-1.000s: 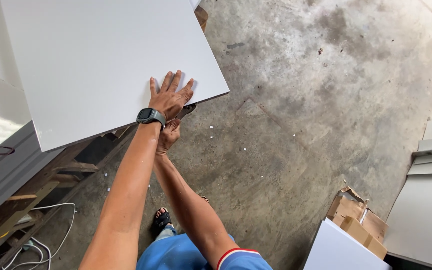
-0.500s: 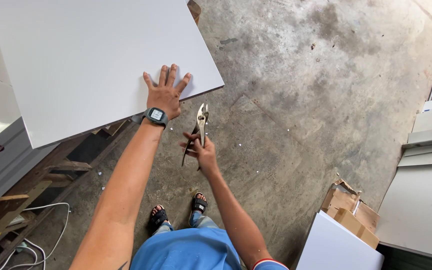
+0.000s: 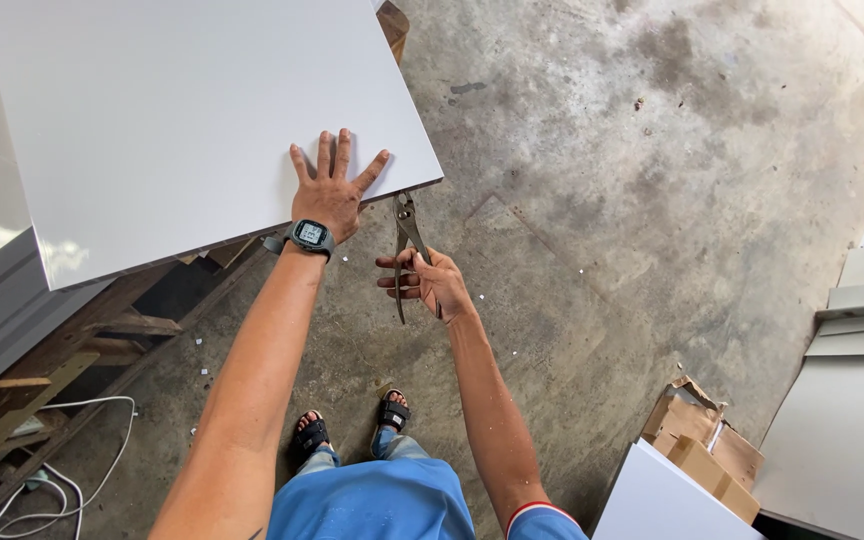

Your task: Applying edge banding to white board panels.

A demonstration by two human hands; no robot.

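A large white tile (image 3: 182, 120) lies flat on a wooden stand, its near right corner jutting out over the floor. My left hand (image 3: 330, 190) rests flat on the tile close to that edge, fingers spread, with a dark watch on the wrist. My right hand (image 3: 432, 285) grips the handles of a pair of metal pliers (image 3: 407, 235). The pliers point up, and their jaws sit right at the tile's near edge, just right of my left hand.
The wooden stand (image 3: 102, 335) sits under the tile, with white cables (image 3: 82, 480) on the floor beside it. My sandalled feet (image 3: 352, 430) stand on stained concrete. An open cardboard box (image 3: 702, 450) and more white tiles (image 3: 852, 400) lie at the right.
My right hand came out from under the tile edge holding the pliers, then raised them so the jaws meet the edge. My left hand stayed pressed on the tile.
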